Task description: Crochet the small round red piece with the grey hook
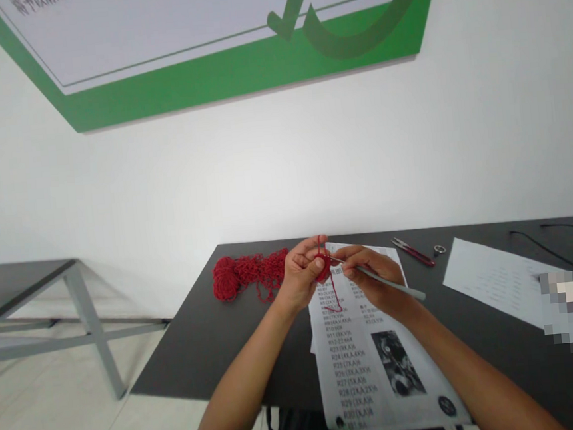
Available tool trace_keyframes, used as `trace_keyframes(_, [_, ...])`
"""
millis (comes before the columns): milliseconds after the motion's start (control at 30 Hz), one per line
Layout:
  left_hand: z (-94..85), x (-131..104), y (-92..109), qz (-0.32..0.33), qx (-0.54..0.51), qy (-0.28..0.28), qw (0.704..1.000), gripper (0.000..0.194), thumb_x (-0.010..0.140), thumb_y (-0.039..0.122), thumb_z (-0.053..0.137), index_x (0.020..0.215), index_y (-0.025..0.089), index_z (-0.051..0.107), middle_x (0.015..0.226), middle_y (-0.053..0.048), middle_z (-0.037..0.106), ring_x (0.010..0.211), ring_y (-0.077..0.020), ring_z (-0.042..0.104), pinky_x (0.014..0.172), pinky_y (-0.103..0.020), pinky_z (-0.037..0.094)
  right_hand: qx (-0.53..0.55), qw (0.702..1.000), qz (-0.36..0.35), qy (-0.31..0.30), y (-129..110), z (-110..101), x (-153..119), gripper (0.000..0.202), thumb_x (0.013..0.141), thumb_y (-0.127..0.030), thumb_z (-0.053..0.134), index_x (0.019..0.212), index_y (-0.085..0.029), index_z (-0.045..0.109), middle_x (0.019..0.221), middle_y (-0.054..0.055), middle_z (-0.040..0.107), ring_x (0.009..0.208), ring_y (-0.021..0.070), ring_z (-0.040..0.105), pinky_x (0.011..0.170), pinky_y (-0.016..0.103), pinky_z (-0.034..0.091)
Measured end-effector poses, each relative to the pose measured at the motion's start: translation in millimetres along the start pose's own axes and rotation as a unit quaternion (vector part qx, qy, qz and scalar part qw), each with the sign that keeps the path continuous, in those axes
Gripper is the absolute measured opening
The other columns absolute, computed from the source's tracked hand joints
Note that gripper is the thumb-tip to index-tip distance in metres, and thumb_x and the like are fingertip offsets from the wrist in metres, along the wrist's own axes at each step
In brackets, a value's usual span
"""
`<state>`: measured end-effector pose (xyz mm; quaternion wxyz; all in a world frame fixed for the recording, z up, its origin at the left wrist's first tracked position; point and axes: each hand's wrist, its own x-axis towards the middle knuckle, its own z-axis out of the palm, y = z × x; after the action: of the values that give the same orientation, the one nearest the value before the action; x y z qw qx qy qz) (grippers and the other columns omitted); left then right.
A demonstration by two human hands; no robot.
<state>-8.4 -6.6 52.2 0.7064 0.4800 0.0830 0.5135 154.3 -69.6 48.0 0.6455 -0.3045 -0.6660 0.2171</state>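
Observation:
My left hand [302, 272] pinches a small round piece of red crochet work [324, 269], with a strand of red yarn running up over a raised finger. In my right hand [372, 271] is a crochet hook [398, 287] with a pale grey-green handle; its metal tip meets the crochet work. A loose yarn tail hangs from the piece over a printed pattern sheet [350, 370]. Left of my left hand lies a tangled skein of red yarn [242, 277] on the dark table.
Red-handled scissors [415, 253] and a small ring-shaped item [439, 250] lie at the back right of the table [193, 357]. Nearer the right edge are a white paper [498, 283] and dark glasses temples [545, 249]. A second table [22, 285] stands at left.

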Motion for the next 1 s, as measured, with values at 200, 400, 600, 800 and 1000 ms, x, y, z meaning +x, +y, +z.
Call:
trace_keyframes(200, [-2.6, 1.1, 3.8, -0.003, -0.009, -0.010, 1.000, 0.051, 0.069, 0.033, 0.096, 0.112, 0.014, 0.076, 0.076, -0.003, 0.073, 0.043, -0.0029, 0.048, 0.041, -0.016, 0.033, 0.007, 0.999, 0.031, -0.002, -0.2, -2.3, -1.7, 0.006, 0.094, -0.035, 0.074, 0.091, -0.030, 0.073, 0.113, 0.001, 0.082, 0.106, 0.0213, 0.077, 0.094, 0.037, 0.058])
trace_keyframes(400, [-3.3, 0.2, 4.9, -0.020, -0.006, -0.001, 1.000, 0.054, 0.068, 0.040, 0.096, 0.112, 0.014, 0.076, 0.075, -0.004, 0.073, 0.045, -0.0043, 0.049, 0.041, -0.016, 0.033, 0.081, 0.992, 0.095, 0.017, -1.1, 1.9, -3.9, 0.012, 0.093, -0.040, 0.074, 0.092, -0.028, 0.073, 0.116, 0.005, 0.083, 0.107, 0.0249, 0.078, 0.095, 0.041, 0.060])
trace_keyframes(600, [-5.1, 0.8, 5.1, -0.016, -0.005, 0.012, 1.000, 0.055, 0.067, 0.040, 0.096, 0.111, 0.013, 0.076, 0.068, -0.001, 0.069, 0.043, -0.0031, 0.045, 0.041, -0.016, 0.032, 0.166, 0.975, 0.145, 0.024, -2.5, 8.6, -5.5, 0.014, 0.093, -0.040, 0.075, 0.091, -0.027, 0.070, 0.118, 0.005, 0.082, 0.111, 0.0277, 0.078, 0.099, 0.048, 0.060])
trace_keyframes(800, [-5.5, 0.6, 3.4, -0.029, -0.046, 0.032, 0.998, 0.049, 0.066, 0.037, 0.097, 0.105, 0.015, 0.078, 0.068, 0.000, 0.068, 0.045, -0.0024, 0.044, 0.042, -0.015, 0.034, 0.107, 0.984, 0.138, 0.031, -1.5, 8.3, -8.1, 0.016, 0.091, -0.043, 0.076, 0.091, -0.028, 0.071, 0.117, 0.007, 0.082, 0.111, 0.0290, 0.076, 0.100, 0.050, 0.058])
trace_keyframes(1000, [-4.4, -0.9, -0.1, -0.067, -0.073, 0.033, 0.995, 0.053, 0.061, 0.039, 0.100, 0.103, 0.016, 0.078, 0.067, 0.002, 0.067, 0.045, -0.0021, 0.046, 0.042, -0.013, 0.034, 0.292, 0.938, 0.182, 0.047, -1.4, 14.2, -1.1, 0.021, 0.085, -0.046, 0.081, 0.083, -0.027, 0.073, 0.099, 0.004, 0.084, 0.086, 0.0242, 0.078, 0.093, 0.047, 0.061])
